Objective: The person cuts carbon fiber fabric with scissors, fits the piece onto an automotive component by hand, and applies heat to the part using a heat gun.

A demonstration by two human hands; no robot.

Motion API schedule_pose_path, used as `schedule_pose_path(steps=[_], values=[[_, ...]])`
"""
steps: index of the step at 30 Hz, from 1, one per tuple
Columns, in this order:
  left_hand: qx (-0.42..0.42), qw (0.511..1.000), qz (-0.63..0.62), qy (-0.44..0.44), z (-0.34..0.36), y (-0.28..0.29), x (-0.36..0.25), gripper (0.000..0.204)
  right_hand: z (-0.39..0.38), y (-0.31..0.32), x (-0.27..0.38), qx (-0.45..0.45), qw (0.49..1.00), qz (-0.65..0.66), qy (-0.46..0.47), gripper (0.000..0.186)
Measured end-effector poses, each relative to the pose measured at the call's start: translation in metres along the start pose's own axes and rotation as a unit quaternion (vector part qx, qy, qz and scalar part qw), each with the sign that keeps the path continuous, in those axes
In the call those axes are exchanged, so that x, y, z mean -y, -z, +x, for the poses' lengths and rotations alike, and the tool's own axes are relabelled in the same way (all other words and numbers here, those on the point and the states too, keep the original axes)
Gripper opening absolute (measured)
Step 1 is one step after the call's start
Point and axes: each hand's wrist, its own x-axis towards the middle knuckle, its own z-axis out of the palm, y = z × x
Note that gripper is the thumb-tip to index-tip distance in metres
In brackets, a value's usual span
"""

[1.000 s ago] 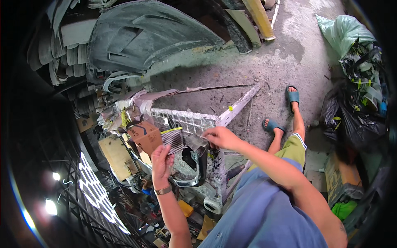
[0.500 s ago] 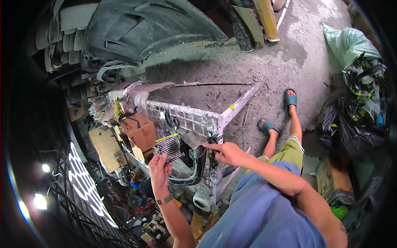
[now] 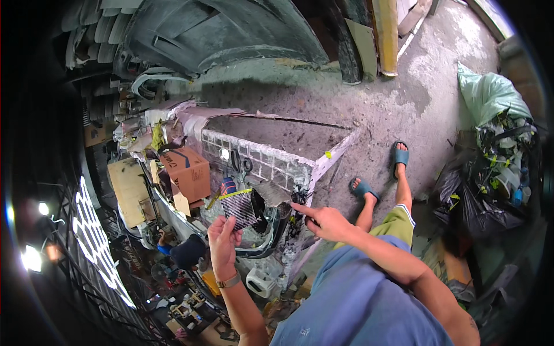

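Observation:
Low in the middle, my left hand (image 3: 224, 245) pinches a square piece of black-and-silver weave (image 3: 239, 209) with a yellow strip along its top edge. To its right my right hand (image 3: 326, 222) has the index finger stretched toward the edge of a crumpled translucent sheet (image 3: 268, 190); whether it touches is unclear, and nothing shows held. Behind the square, a glossy black curved part (image 3: 271, 233) lies on a messy, white-spattered gridded stand (image 3: 288, 164). Black scissors (image 3: 247, 164) are at the grid, beside a brown cardboard box (image 3: 184, 173).
A large dark moulded panel (image 3: 222, 32) and upright boards (image 3: 384, 40) stand at the back. Bulging bags (image 3: 487, 98) line the right. My sandalled feet are on the stained concrete floor (image 3: 415, 92). A co-worker in a dark cap (image 3: 190, 251) is at lower left, among clutter.
The view has shifted, the scene sliding down and left at the top. My right index finger has straightened out from a bent grip at the sheet. My left hand still holds the square.

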Motion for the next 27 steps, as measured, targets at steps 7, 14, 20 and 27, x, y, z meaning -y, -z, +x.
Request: schedule_pose_path(steps=[7,14,20,27], values=[[-0.017,0.999,-0.036,0.005,-0.011,0.016,0.008,0.017,0.008,-0.004,0.003,0.009,0.999,0.043,-0.033,0.067],[-0.050,0.994,-0.090,-0.044,-0.017,0.033,0.025,0.019,0.020,-0.008,0.002,-0.003,0.993,0.087,-0.085,0.064],[-0.144,0.970,-0.174,-0.091,-0.021,0.052,0.050,0.022,0.004,-0.006,-0.018,-0.078,0.987,0.099,-0.095,0.060],[-0.211,0.940,-0.238,-0.125,-0.036,0.063,0.067,0.026,-0.002,-0.008,0.002,-0.002,0.997,0.058,-0.051,0.066]])
